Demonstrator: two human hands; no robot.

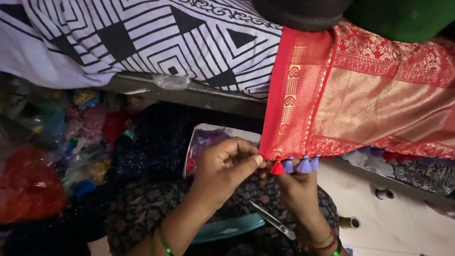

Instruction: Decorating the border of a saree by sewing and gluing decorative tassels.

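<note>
A red and gold woven cloth [369, 95] hangs down from the right, with a solid red border on its left. Along its lower edge sit a red tassel [277, 168] and three purple tassels [303, 165]. My left hand [222, 170] pinches the cloth's bottom left corner between thumb and fingers, just beside the red tassel. My right hand [298, 189] is under the edge, fingers up against the tassels, holding the hem from below. Both wrists wear bangles.
A black and white patterned sheet [142, 38] covers the surface behind. Scissors [272, 220] lie on my dark floral lap beside a teal lid [227, 227]. Bags of coloured thread and trimmings [57, 142] are heaped at left. A thread spool [351, 222] stands on the white floor at right.
</note>
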